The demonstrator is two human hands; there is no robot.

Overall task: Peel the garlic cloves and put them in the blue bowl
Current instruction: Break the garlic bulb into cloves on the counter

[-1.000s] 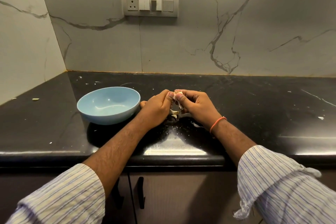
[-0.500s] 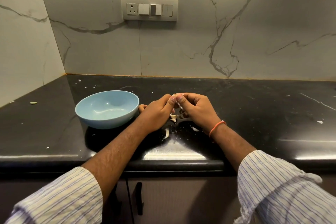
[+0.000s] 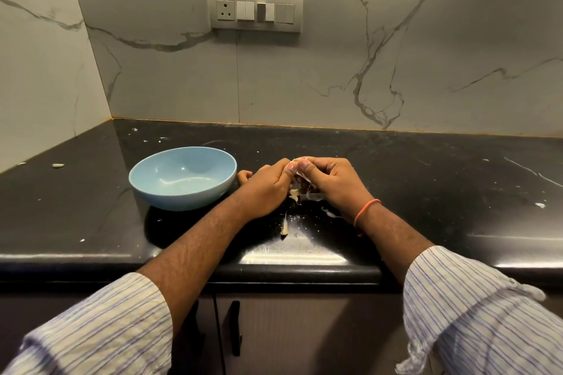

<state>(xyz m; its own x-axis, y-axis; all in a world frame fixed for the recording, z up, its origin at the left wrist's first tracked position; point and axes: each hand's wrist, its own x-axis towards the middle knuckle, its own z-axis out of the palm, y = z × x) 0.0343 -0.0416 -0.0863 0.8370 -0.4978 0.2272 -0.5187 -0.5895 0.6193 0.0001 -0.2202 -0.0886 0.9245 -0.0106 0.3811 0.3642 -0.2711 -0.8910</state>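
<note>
1. While the left hand (image 3: 268, 189) and right hand (image 3: 330, 183) meet fingertip to fingertip just above the desk (image 3: 426, 192), both pinch one garlic clove (image 3: 300, 161) with curled fingers; keep that grip firm, I judge.
2. Pull the skin away in strips, letting the loose skins (image 3: 300, 195) drop near the desk's front edge.
3. The blue bowl (image 3: 182, 176), toward the desk's left end beside the left hand, holds nothing yet, so the clove goes there once bare.
</note>
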